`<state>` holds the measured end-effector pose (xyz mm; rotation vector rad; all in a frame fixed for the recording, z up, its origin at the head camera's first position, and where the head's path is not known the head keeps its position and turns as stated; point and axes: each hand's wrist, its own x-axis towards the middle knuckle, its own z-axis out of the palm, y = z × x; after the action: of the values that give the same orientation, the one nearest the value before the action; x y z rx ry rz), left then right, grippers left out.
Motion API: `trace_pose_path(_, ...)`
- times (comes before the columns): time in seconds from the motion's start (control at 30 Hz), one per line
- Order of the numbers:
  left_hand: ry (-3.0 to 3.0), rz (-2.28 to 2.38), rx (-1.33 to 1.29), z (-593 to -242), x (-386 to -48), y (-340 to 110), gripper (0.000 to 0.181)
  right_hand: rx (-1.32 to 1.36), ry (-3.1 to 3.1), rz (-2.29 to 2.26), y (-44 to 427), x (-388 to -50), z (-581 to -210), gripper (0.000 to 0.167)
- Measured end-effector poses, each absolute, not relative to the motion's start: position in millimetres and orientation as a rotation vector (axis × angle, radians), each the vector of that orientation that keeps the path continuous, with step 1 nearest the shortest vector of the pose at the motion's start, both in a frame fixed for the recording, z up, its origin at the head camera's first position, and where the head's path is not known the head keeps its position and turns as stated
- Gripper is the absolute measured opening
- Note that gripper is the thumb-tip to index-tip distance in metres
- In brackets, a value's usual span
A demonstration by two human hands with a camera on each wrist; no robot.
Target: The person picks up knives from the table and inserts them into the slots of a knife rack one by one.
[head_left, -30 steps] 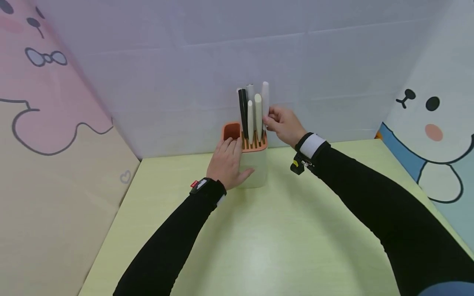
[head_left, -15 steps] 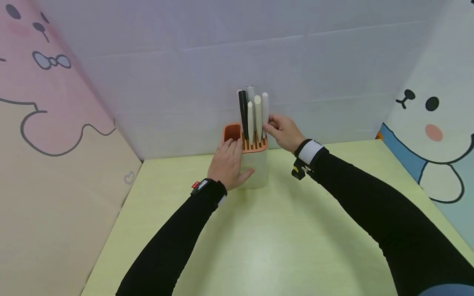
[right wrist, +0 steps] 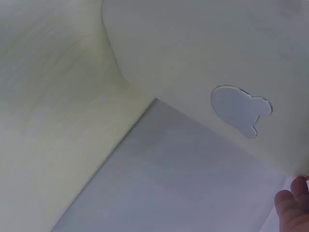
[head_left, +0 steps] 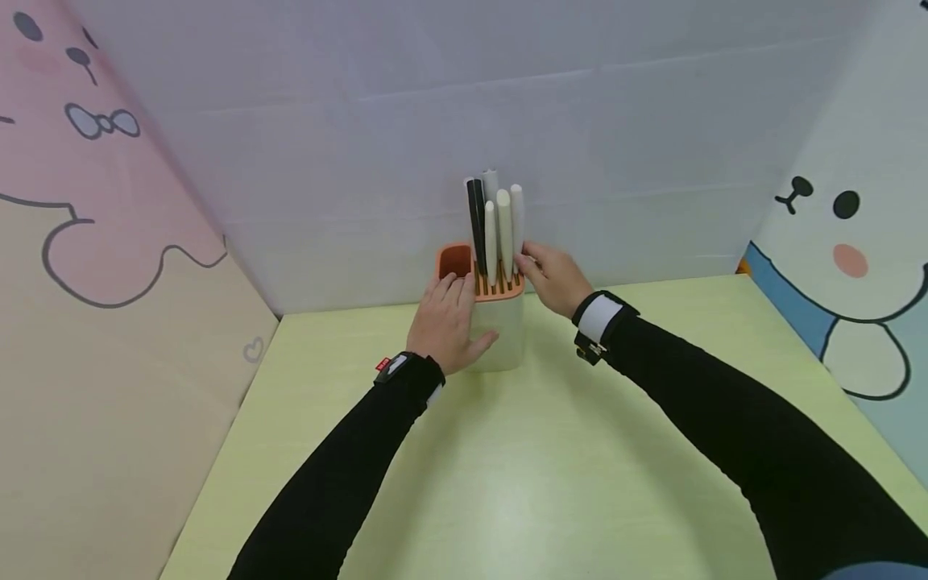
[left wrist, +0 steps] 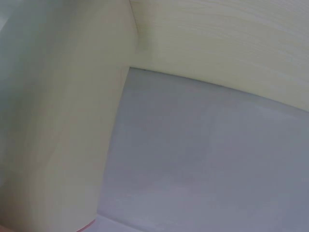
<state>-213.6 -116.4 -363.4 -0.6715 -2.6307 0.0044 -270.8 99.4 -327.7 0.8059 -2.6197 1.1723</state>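
Observation:
In the head view a knife block (head_left: 500, 334), pale with an orange slotted top, stands upright against the back wall. Several knives are in its slots, handles up: a black handle (head_left: 476, 225), cream handles (head_left: 505, 234) and a white-handled knife (head_left: 518, 216) at the right end. My left hand (head_left: 442, 318) rests on the block's front left, fingers extended over its top edge and thumb spread. Beside the lower end of the white handle is my right hand (head_left: 554, 276), loosely bent fingertips at the block's rim. The right wrist view shows its fingers (right wrist: 292, 198) against the top edge.
A wide orange-lined compartment (head_left: 454, 258) opens at the block's left. The pale yellow table (head_left: 536, 475) meets a grey-white back wall (head_left: 348, 177). Cartoon-printed panels flank it on the left (head_left: 116, 387) and right (head_left: 805, 250). An animal-shaped cutout (right wrist: 236, 108) marks the block's side.
The white-handled knife has gone down into its slot. My right hand has since slid lower along the handle to the rim, while the handle leans slightly left. My left hand stays put.

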Motion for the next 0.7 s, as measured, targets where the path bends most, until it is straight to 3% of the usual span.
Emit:
trace_pose_path(0.5,-2.625,-0.033,-0.69,-372,-217,-114,0.094,0.757,-2.707,1.239,102,-269,-346,0.044)
trace_pose_path(0.7,-2.614,-0.038,-0.687,-382,-224,-120,0.095,0.713,-2.87,1.316,103,-265,-350,0.056)
